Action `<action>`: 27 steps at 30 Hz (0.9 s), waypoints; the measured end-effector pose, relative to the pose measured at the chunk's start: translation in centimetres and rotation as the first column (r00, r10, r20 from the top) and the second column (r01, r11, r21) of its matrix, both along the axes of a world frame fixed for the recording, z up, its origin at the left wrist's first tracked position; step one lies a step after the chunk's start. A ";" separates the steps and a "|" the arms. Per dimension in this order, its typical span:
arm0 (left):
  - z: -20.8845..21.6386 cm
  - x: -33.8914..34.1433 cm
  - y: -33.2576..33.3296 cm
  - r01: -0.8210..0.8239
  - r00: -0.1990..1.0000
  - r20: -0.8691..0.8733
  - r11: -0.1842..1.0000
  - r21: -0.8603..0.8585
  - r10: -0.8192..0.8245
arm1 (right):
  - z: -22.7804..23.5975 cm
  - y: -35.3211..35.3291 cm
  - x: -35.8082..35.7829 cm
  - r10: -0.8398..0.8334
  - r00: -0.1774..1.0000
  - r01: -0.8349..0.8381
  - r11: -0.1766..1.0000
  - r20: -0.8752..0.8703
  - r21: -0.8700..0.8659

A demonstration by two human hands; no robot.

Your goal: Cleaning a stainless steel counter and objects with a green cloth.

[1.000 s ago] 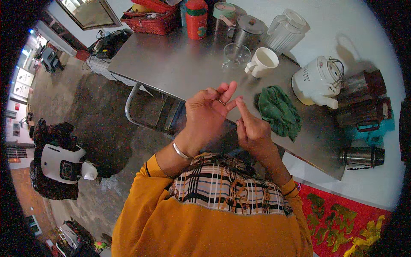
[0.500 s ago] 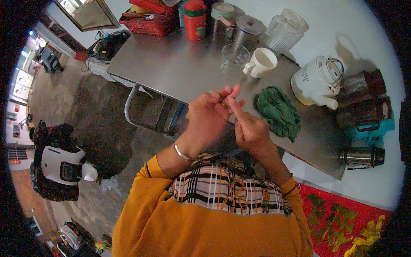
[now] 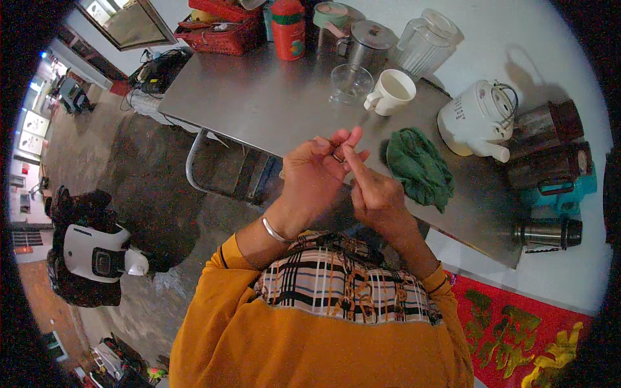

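Note:
In front of my chest, both hands meet near the table's front edge. My left hand [image 3: 314, 171] is turned palm up and open, with its fingers a little bent. It wears a ring, and a silver bangle [image 3: 276, 231] circles the wrist. My right hand [image 3: 378, 194] holds nothing. Its index finger is stretched out and its tip touches the left fingers, while the other fingers curl in. Just right of my hands lies a crumpled green cloth [image 3: 419, 168]. Beyond them stand a white mug [image 3: 394, 94] and a clear glass cup [image 3: 352, 84].
On the metal table [image 3: 239, 97] are a white kettle [image 3: 475, 119], a clear pitcher [image 3: 428, 42], a metal pot [image 3: 370, 44], a red canister [image 3: 288, 32] and a red basket [image 3: 223, 39]. A steel cup [image 3: 550, 233] sits at the right. A white scooter [image 3: 97, 252] stands left.
My right index fingertip has shifted slightly against the left fingers. The whole view has moved a little, and the objects on the table keep their places.

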State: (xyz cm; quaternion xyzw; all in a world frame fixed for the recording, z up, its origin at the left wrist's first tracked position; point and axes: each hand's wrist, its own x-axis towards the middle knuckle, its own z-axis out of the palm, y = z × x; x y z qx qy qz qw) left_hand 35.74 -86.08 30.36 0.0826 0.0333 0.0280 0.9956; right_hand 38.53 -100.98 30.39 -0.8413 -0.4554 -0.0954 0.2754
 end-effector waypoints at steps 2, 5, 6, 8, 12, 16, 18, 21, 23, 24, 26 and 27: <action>0.0 0.0 0.0 -0.003 1.000 -0.008 1.000 0.002 0.003 | -0.1 0.0 0.0 0.005 1.000 -0.005 1.000 0.009 0.020; -0.2 0.2 -0.1 -0.003 1.000 -0.008 1.000 0.008 0.003 | -0.2 -0.1 0.1 -0.005 1.000 0.005 1.000 0.011 0.003; -0.3 0.3 -0.1 -0.003 1.000 -0.001 1.000 0.012 0.003 | -0.5 -0.1 0.1 -0.007 0.999 0.007 1.000 0.033 -0.002; -0.3 0.3 0.0 -0.001 1.000 0.011 1.000 0.007 0.001 | -0.6 -0.1 0.2 -0.010 0.998 0.010 1.000 0.058 -0.006; 0.1 0.2 -0.1 -0.002 1.000 -0.024 1.000 0.005 0.003 | -0.4 -0.1 0.1 -0.013 0.999 0.014 1.000 0.050 -0.021; -0.2 0.4 -0.1 0.013 1.000 0.017 1.000 0.018 -0.013 | -0.4 -0.2 0.2 -0.011 1.000 0.012 1.000 0.027 -0.026; 0.1 0.2 -0.2 0.021 1.000 0.002 1.000 0.009 -0.021 | -0.3 -0.2 0.1 -0.012 1.000 0.012 1.000 0.025 -0.017; 0.2 0.1 -0.1 0.016 1.000 -0.019 1.000 0.010 -0.016 | -0.2 -0.1 -0.1 -0.017 1.000 0.018 1.000 0.026 -0.025; 0.1 0.1 -0.2 0.027 1.000 -0.003 1.000 0.002 -0.027 | -0.5 -0.1 0.0 -0.028 0.999 0.030 0.999 0.032 -0.044; 0.1 0.2 -0.2 0.031 0.999 0.009 1.000 -0.004 -0.031 | -1.1 0.1 0.3 -0.012 0.995 0.010 1.000 0.095 0.029; -0.1 0.3 -0.2 0.030 0.999 0.010 1.000 0.000 -0.030 | -1.5 0.0 0.4 -0.003 0.987 -0.013 0.995 0.161 0.100; -0.1 0.3 -0.2 0.026 1.000 0.006 1.000 0.003 -0.026 | -1.4 0.0 0.2 -0.013 0.988 0.003 0.998 0.154 0.066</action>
